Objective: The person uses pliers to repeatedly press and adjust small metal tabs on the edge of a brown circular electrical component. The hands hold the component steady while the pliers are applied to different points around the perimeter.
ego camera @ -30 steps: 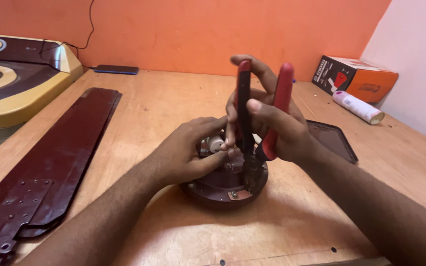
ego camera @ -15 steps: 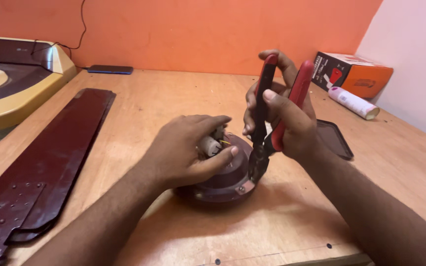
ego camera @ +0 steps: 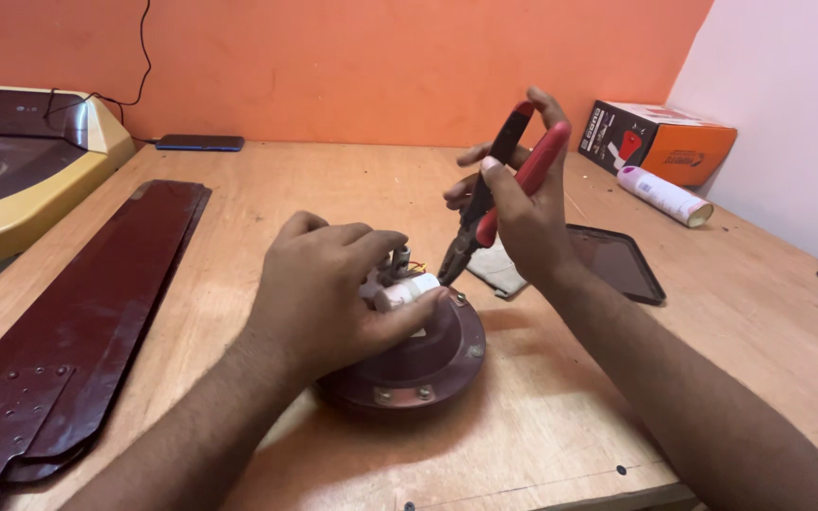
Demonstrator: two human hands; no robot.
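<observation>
Wooden table (ego camera: 267,185) spans the whole scene, backed by an orange wall (ego camera: 381,57) on the far side. At far left sits a yellow and maroon appliance (ego camera: 21,180). Dark red fan blades (ego camera: 87,312) lie stacked along the left, running from far to near. At far right rest an orange and black box (ego camera: 665,142) and a white tube (ego camera: 665,196) just beside it. A dark tray (ego camera: 617,260) lies right of centre, with a folded cloth (ego camera: 504,270) touching its left edge. A dark phone (ego camera: 199,142) lies at the far edge near the wall.

Near centre stands the dark red fan motor (ego camera: 428,364), round and flat on the table. The left hand (ego camera: 328,293) lies over its top, fingers curled closed around a small white cylinder (ego camera: 404,291) at the motor's hub; the thumb presses under that part.

The right hand (ego camera: 523,213) is raised just right of and beyond the motor, wrapped around the red handles of the pliers (ego camera: 489,189). The handles are spread apart. The plier tip points down and left, meeting the right end of the white cylinder; whether the jaws grip it cannot be told.
</observation>
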